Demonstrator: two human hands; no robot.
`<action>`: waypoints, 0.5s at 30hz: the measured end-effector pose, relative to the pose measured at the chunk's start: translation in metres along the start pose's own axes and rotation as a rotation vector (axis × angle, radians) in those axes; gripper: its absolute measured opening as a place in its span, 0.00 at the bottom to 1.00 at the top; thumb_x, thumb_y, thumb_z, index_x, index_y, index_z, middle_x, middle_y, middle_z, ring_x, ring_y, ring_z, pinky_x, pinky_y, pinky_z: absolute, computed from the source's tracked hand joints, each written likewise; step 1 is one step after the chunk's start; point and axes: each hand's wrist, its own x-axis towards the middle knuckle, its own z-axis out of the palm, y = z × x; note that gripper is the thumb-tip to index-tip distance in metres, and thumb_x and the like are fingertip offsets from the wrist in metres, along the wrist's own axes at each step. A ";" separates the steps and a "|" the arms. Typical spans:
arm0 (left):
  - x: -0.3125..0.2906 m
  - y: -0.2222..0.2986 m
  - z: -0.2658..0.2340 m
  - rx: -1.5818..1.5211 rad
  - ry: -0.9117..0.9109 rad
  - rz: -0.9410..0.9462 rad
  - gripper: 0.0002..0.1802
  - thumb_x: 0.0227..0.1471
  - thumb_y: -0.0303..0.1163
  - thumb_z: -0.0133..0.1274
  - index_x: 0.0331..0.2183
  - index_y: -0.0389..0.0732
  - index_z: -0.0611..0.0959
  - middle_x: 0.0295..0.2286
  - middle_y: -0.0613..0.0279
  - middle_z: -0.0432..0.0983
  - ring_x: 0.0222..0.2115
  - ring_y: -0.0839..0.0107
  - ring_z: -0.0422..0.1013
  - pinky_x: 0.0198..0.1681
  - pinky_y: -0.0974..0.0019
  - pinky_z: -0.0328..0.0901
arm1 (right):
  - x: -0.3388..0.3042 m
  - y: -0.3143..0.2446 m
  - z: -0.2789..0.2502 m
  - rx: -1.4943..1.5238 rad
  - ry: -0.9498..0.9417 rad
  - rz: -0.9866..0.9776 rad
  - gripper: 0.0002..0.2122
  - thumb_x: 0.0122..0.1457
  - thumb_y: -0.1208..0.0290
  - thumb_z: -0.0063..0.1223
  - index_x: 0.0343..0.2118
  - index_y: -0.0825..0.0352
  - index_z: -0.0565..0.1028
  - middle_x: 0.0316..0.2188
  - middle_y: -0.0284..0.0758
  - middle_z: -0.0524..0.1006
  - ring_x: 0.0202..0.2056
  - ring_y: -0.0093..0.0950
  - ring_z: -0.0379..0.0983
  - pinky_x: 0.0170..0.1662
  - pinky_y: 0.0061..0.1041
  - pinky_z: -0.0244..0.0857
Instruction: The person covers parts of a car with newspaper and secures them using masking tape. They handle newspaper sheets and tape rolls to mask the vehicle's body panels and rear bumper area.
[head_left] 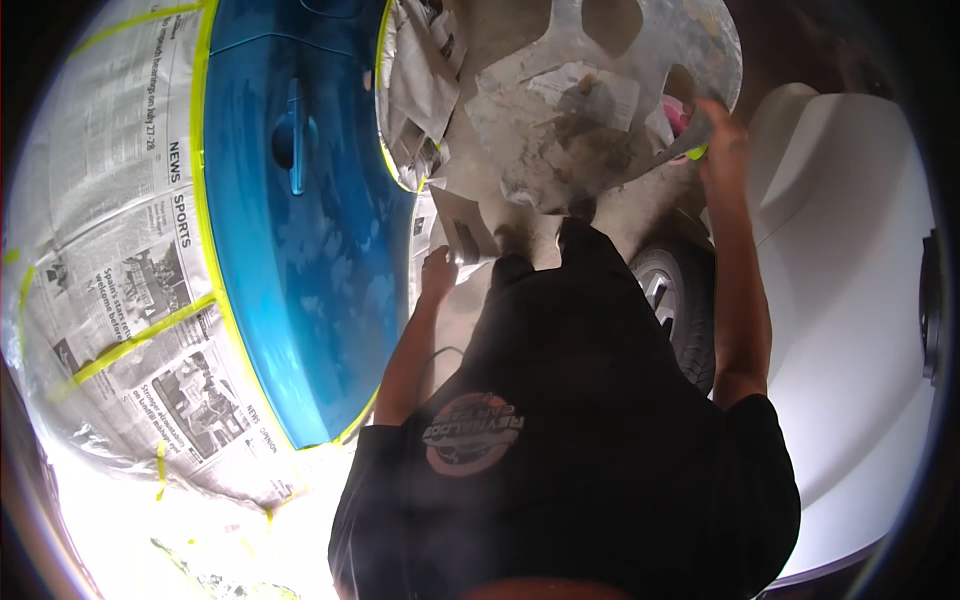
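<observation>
My left hand (437, 272) is closed at the lower edge of a small grey-brown sheet (466, 228), beside the blue car panel. Up on the right, my right hand (725, 140) bends its fingers around the edge of a grey sheet (683, 146); its fingertips are partly hidden. Close by that hand lie a pink thing (675, 113) and a bright yellow-green piece (697, 152), both too small to name. The blue car door (300, 260) with its blue handle (297, 140) stands to my left, bordered by yellow tape (205, 190).
Newspaper masking (150, 270) covers the car around the blue door. A round, stained, partly see-through surface (560, 120) with openings spreads ahead. On the right stand a white car body panel (850, 300) and a wheel (690, 320).
</observation>
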 end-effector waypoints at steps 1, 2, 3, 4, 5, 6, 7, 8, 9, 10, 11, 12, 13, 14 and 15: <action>0.000 0.009 0.002 -0.001 -0.013 -0.035 0.11 0.55 0.33 0.49 0.37 0.37 0.81 0.35 0.38 0.79 0.39 0.37 0.73 0.43 0.43 0.67 | 0.006 0.001 0.005 0.001 0.007 0.064 0.14 0.52 0.63 0.60 0.30 0.72 0.80 0.29 0.37 0.79 0.32 0.28 0.76 0.38 0.27 0.68; -0.001 0.016 0.003 -0.004 -0.026 -0.070 0.11 0.53 0.31 0.50 0.37 0.37 0.81 0.34 0.38 0.79 0.39 0.37 0.73 0.43 0.43 0.67 | 0.013 0.004 0.008 0.001 0.013 0.128 0.14 0.51 0.62 0.61 0.29 0.72 0.80 0.28 0.36 0.79 0.31 0.28 0.75 0.38 0.26 0.67; -0.004 0.022 0.005 0.000 -0.001 -0.005 0.11 0.50 0.27 0.50 0.37 0.38 0.81 0.33 0.37 0.78 0.39 0.37 0.74 0.42 0.42 0.67 | 0.020 0.010 0.008 -0.014 -0.011 0.112 0.14 0.51 0.62 0.61 0.29 0.72 0.80 0.28 0.36 0.79 0.32 0.27 0.75 0.38 0.26 0.67; -0.007 0.030 0.007 0.002 0.003 -0.025 0.11 0.49 0.27 0.49 0.37 0.38 0.81 0.32 0.37 0.78 0.38 0.37 0.74 0.42 0.42 0.67 | 0.026 0.022 0.007 -0.028 -0.031 0.095 0.15 0.51 0.62 0.61 0.29 0.72 0.80 0.29 0.36 0.79 0.32 0.27 0.75 0.38 0.26 0.67; -0.011 0.037 0.010 0.003 0.006 -0.045 0.12 0.49 0.26 0.49 0.37 0.39 0.81 0.32 0.37 0.78 0.37 0.37 0.74 0.41 0.42 0.67 | 0.033 0.036 0.007 -0.048 -0.057 0.089 0.15 0.51 0.61 0.61 0.30 0.72 0.80 0.29 0.36 0.79 0.32 0.28 0.75 0.39 0.26 0.67; -0.016 0.044 0.012 0.004 0.012 -0.067 0.12 0.48 0.26 0.49 0.37 0.39 0.81 0.31 0.37 0.78 0.37 0.37 0.74 0.41 0.42 0.67 | 0.040 0.050 0.007 -0.068 -0.084 0.083 0.15 0.51 0.61 0.62 0.31 0.72 0.80 0.29 0.37 0.79 0.33 0.28 0.76 0.39 0.26 0.68; -0.018 0.042 0.013 -0.010 0.028 0.003 0.13 0.47 0.25 0.49 0.37 0.41 0.81 0.30 0.39 0.79 0.35 0.37 0.74 0.39 0.41 0.68 | 0.050 0.061 0.007 -0.090 -0.116 0.083 0.16 0.51 0.61 0.62 0.34 0.72 0.80 0.30 0.37 0.79 0.33 0.28 0.76 0.39 0.26 0.69; -0.025 0.041 0.017 -0.006 0.030 -0.034 0.13 0.47 0.25 0.49 0.37 0.41 0.81 0.30 0.39 0.79 0.35 0.38 0.74 0.38 0.42 0.68 | 0.061 0.069 0.006 -0.112 -0.148 0.083 0.17 0.50 0.61 0.62 0.36 0.71 0.80 0.31 0.38 0.79 0.33 0.29 0.76 0.39 0.27 0.71; -0.031 0.048 0.016 -0.004 0.032 -0.069 0.13 0.47 0.25 0.49 0.37 0.42 0.81 0.30 0.40 0.79 0.35 0.38 0.74 0.38 0.42 0.68 | 0.062 0.066 0.013 -0.067 -0.107 0.097 0.17 0.51 0.62 0.62 0.36 0.71 0.79 0.31 0.38 0.79 0.33 0.29 0.76 0.39 0.27 0.70; -0.037 0.052 0.015 0.002 0.035 -0.103 0.13 0.47 0.25 0.49 0.37 0.42 0.81 0.30 0.40 0.79 0.34 0.38 0.74 0.37 0.42 0.68 | 0.056 0.058 0.026 -0.018 -0.065 0.112 0.16 0.51 0.62 0.62 0.35 0.72 0.79 0.30 0.38 0.79 0.33 0.29 0.75 0.39 0.27 0.70; -0.039 0.052 0.016 0.021 0.048 -0.135 0.13 0.47 0.25 0.49 0.37 0.42 0.81 0.30 0.40 0.79 0.35 0.38 0.75 0.38 0.42 0.69 | 0.055 0.054 0.034 0.031 -0.023 0.128 0.15 0.51 0.63 0.62 0.35 0.72 0.79 0.30 0.37 0.78 0.33 0.29 0.75 0.39 0.27 0.69; -0.044 0.056 0.016 0.024 0.069 -0.139 0.13 0.48 0.25 0.49 0.38 0.42 0.81 0.30 0.40 0.79 0.35 0.39 0.75 0.38 0.42 0.69 | 0.059 0.058 0.034 0.056 -0.030 0.123 0.15 0.51 0.63 0.62 0.34 0.72 0.79 0.30 0.37 0.78 0.33 0.29 0.75 0.39 0.27 0.69; -0.047 0.058 0.018 0.024 0.091 -0.141 0.13 0.48 0.26 0.49 0.38 0.42 0.81 0.31 0.40 0.79 0.36 0.39 0.75 0.38 0.42 0.69 | 0.067 0.067 0.035 0.081 -0.036 0.115 0.15 0.51 0.64 0.62 0.34 0.72 0.79 0.30 0.37 0.78 0.33 0.29 0.75 0.39 0.27 0.69; -0.049 0.061 0.019 0.024 0.112 -0.142 0.13 0.49 0.26 0.49 0.38 0.42 0.81 0.31 0.40 0.79 0.36 0.39 0.75 0.38 0.42 0.69 | 0.072 0.076 0.035 0.105 -0.042 0.107 0.14 0.51 0.65 0.61 0.34 0.72 0.79 0.30 0.37 0.78 0.32 0.29 0.75 0.39 0.27 0.68; -0.051 0.062 0.020 0.040 0.121 -0.153 0.12 0.50 0.26 0.49 0.38 0.42 0.81 0.32 0.41 0.79 0.36 0.40 0.75 0.38 0.43 0.69 | 0.075 0.083 0.037 0.108 -0.042 0.095 0.13 0.51 0.66 0.61 0.33 0.72 0.78 0.30 0.37 0.78 0.32 0.29 0.75 0.40 0.27 0.68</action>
